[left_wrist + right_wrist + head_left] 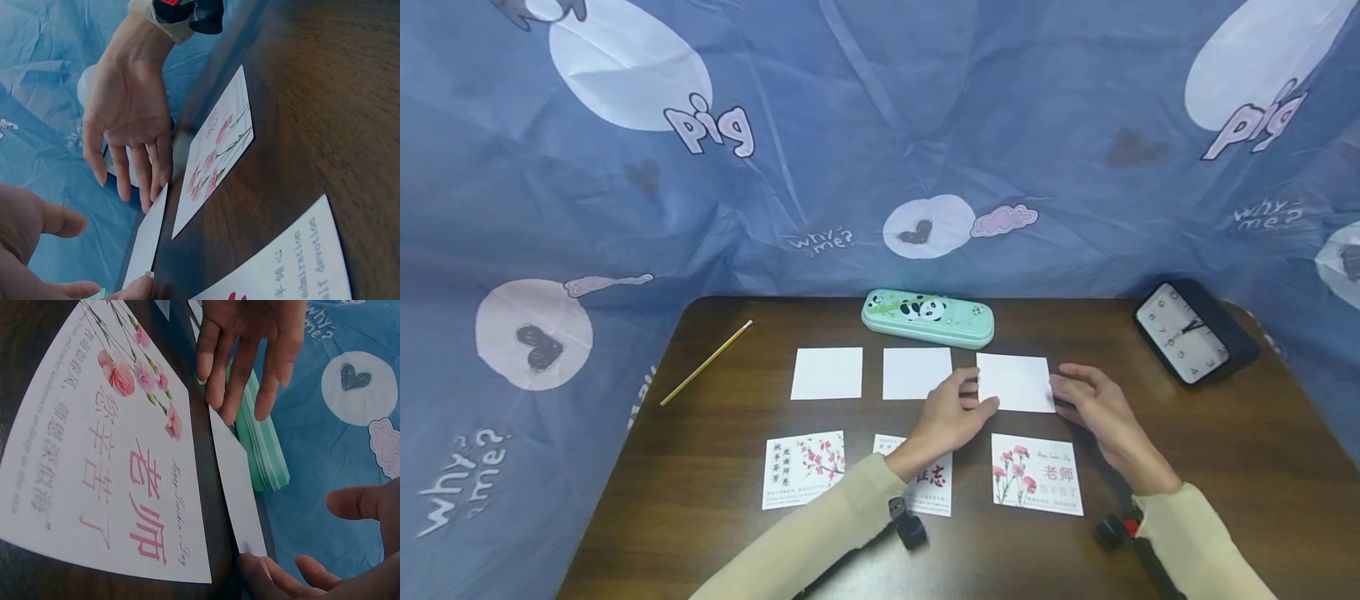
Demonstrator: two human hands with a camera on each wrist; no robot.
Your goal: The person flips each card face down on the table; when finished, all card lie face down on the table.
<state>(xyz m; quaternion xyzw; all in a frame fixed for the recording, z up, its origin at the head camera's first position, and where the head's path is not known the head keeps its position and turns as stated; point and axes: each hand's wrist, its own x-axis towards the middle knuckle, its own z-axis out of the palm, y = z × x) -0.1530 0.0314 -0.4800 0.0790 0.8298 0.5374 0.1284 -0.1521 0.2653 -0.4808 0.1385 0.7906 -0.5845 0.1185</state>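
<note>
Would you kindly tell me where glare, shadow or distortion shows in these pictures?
Head view: pale glare on the table near the bottom edge; left wrist view: dimmer; right wrist view: the flower card looks bowed, perhaps lens distortion, and a faint shadow marks the blank card by the right hand.

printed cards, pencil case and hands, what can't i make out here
Middle printed card: head view, partly covered by the left forearm.
Left printed card: head view, smallest print too small to read.
Pencil case: head view, closed lid hides any contents.
Rightmost white card: head view, underside faces the table.
Right hand: right wrist view, cut off by the frame's edge.
</note>
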